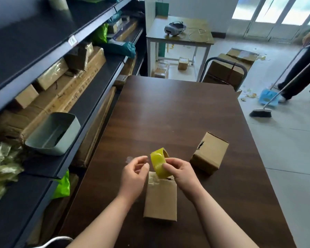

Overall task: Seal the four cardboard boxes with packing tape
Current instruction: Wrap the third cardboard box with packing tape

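Observation:
A small cardboard box [160, 199] lies on the dark wooden table [168, 113] right in front of me, with tape wrinkled on its far end. Just above that end my right hand [179, 171] grips a yellow roll of packing tape [158, 162]. My left hand [134, 171] is beside the roll with its fingers curled, pinching the clear free end of the tape. A second cardboard box [210, 153] lies tilted on the table to the right.
Dark shelving on the left holds cartons and a grey plastic bin [52, 135]. Beyond the table stand a cart with a large carton [224, 70] and a small desk with a headset [175, 28]. A person [301, 72] sweeps the floor at right.

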`<state>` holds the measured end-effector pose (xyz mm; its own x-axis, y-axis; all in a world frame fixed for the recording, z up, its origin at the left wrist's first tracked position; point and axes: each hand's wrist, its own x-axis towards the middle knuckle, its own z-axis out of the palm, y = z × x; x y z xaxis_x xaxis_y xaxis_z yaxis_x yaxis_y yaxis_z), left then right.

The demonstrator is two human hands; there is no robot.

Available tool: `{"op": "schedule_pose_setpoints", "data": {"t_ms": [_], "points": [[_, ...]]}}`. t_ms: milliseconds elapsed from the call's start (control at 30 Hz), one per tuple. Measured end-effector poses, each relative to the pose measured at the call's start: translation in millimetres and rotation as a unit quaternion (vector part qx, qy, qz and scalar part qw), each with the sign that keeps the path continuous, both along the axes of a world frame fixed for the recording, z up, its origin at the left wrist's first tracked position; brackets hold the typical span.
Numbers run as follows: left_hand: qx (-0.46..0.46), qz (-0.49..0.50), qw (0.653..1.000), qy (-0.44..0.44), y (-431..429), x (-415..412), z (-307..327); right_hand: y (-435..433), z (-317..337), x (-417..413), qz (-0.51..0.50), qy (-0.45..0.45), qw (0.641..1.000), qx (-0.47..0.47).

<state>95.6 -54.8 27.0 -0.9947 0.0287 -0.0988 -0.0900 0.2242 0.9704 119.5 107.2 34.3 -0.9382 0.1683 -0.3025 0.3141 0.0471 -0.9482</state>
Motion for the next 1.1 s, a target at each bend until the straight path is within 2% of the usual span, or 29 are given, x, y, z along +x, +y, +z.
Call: {"op": "schedule_pose_setpoints", "data": {"t_ms": [67,233,400,567,733,767,833,967,1033,1100], "points": [[-0.001,0.049,0.998,0.026,0.5,-7.0,13.6,3.8,1.5,6.1,0.004,0.006,1.0,0.013],[-0.095,-0.044,0.993,0.044,4.9,-15.7,21.4,8.2,8.7,13.7,0.013,0.025,0.999,0.038],[-0.175,-0.076,0.977,0.096,5.4,-16.2,20.5,12.1,7.8,14.2,0.023,0.026,0.996,0.086],[-0.145,-0.114,0.973,0.141,10.5,-1.8,20.8,22.4,1.2,12.0,0.014,0.039,0.982,0.185],[-0.036,-0.111,0.991,0.067,13.7,2.7,23.7,25.2,0.3,14.5,-0.003,0.048,0.982,0.185],[-0.027,-0.12,0.99,0.072,14.7,3.7,24.0,24.6,-0.1,14.6,-0.014,0.052,0.982,0.181],[-0.058,-0.159,0.975,0.142,17.9,6.5,20.5,21.5,-2.2,13.7,-0.052,0.055,0.987,0.144],[-0.171,-0.22,0.918,0.282,22.0,10.0,13.4,18.7,-2.0,11.7,-0.134,0.029,0.99,-0.03],[-0.202,-0.231,0.897,0.317,21.4,8.6,13.0,20.8,-1.6,11.3,-0.146,0.024,0.986,-0.081],[-0.184,-0.222,0.907,0.307,21.5,6.5,16.6,23.3,-1.9,10.9,-0.144,0.023,0.985,-0.098]]}}
